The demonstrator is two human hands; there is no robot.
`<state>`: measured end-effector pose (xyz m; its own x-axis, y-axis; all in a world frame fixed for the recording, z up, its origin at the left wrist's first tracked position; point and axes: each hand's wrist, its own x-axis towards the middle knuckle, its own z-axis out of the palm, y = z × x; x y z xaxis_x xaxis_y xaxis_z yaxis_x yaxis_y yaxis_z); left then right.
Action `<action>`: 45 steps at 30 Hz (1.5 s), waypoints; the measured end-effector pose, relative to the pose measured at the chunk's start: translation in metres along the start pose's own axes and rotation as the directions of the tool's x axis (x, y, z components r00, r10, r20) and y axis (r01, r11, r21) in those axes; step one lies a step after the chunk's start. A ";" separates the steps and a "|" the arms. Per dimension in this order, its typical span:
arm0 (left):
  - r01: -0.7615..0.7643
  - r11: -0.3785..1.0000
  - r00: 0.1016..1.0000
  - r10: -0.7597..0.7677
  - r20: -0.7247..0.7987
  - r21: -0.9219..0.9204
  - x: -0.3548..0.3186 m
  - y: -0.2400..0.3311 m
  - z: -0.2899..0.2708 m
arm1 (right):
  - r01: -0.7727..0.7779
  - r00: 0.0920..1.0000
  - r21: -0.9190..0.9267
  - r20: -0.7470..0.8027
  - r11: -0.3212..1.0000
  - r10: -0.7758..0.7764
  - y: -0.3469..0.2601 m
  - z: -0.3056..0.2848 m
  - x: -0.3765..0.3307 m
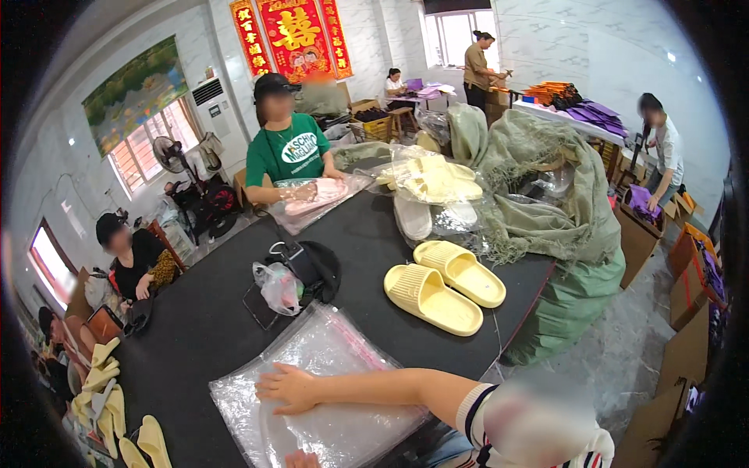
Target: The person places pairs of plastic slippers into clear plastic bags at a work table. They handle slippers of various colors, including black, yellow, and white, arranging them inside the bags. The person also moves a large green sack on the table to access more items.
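Head view: a stack of clear plastic bags (328,390) lies glossy and crinkled at the table's (211,312) near edge; the right hand (287,388) rests flat on it, fingers spread; the left hand (300,460) is barely visible, its state unclear; two pale yellow slippers (445,285) lie farther right; a green sack (577,288) bulges beyond.

Clear plastic bags (328,374) lie stacked on the dark table; red-and-gold banners (292,35) hang on the far wall.

White marble-look walls (546,47), bright windows (456,35), grey marbled floor (624,351).
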<state>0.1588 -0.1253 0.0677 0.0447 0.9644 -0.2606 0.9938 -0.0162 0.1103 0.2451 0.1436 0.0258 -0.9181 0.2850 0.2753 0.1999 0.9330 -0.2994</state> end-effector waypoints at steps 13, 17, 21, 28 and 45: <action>0.213 0.968 0.970 -0.193 -0.148 0.134 -0.003 -0.031 -0.038 | 0.036 0.999 -0.013 -0.009 0.999 -0.036 0.003 0.008 0.002; -0.071 0.990 0.944 0.107 -0.312 0.124 0.039 -0.052 -0.041 | 0.179 0.973 -0.101 -0.130 0.979 -0.191 0.013 0.009 0.005; -0.003 0.987 0.963 0.046 -0.266 0.162 0.057 -0.062 -0.039 | 0.241 0.943 -0.156 -0.197 0.958 -0.269 0.002 -0.043 -0.040; 0.051 0.992 0.961 -0.017 -0.276 0.116 0.056 -0.042 -0.043 | -0.387 0.861 -0.163 -0.416 0.908 0.292 0.023 -0.177 -0.200; 0.075 0.989 0.967 -0.042 -0.251 0.125 0.064 -0.065 -0.023 | -0.855 0.519 -0.237 -0.426 0.462 0.741 0.118 -0.157 -0.317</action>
<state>0.0950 -0.0566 0.0660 -0.0239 0.9996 -0.0154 0.9993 0.0234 -0.0302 0.6135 0.1980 0.0467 -0.1823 0.9330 0.3104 0.9581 0.2395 -0.1571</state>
